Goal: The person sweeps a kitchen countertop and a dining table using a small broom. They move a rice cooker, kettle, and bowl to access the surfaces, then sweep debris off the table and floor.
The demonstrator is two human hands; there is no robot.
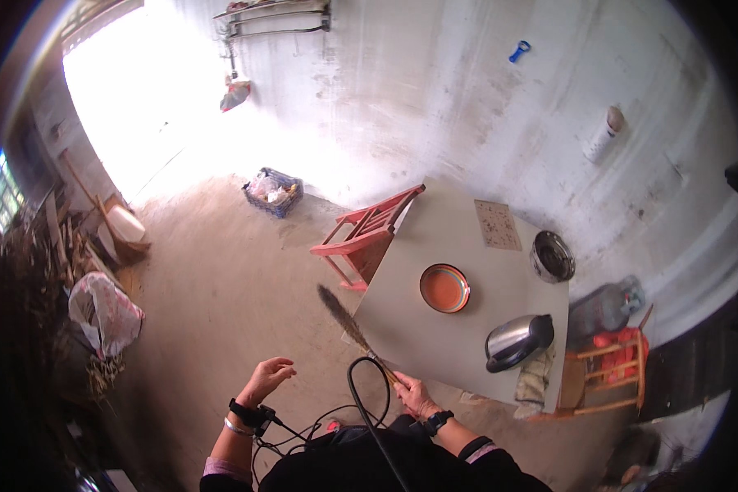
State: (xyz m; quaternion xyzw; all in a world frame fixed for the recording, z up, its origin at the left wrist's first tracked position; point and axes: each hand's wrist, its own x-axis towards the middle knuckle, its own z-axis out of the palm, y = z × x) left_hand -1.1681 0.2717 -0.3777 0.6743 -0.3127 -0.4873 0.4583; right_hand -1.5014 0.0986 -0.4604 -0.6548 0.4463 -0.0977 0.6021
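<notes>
My right hand (pixel 414 395) is closed around the handle of a thin bristle brush or small whisk broom (pixel 347 320), whose dark tip points up and left past the near left edge of the table (pixel 400 332). On the left, my left hand (pixel 270 376) hangs in the air over the floor with its fingers slightly curled and apart, holding nothing. An orange bowl with a striped rim (pixel 444 288) rests mid-table. Nearer the table's right side are a steel and black electric kettle (pixel 516 342) and a folded cloth (pixel 534 378).
A red wooden chair (pixel 369 237) touches the table's far left side. A metal pot (pixel 552 256) stands by the wall, near a speckled mat (pixel 497 225). A gas cylinder (pixel 603 307) and wooden chair (pixel 615 375) are right. A blue crate (pixel 273 192) and plastic sack (pixel 106 315) stand left.
</notes>
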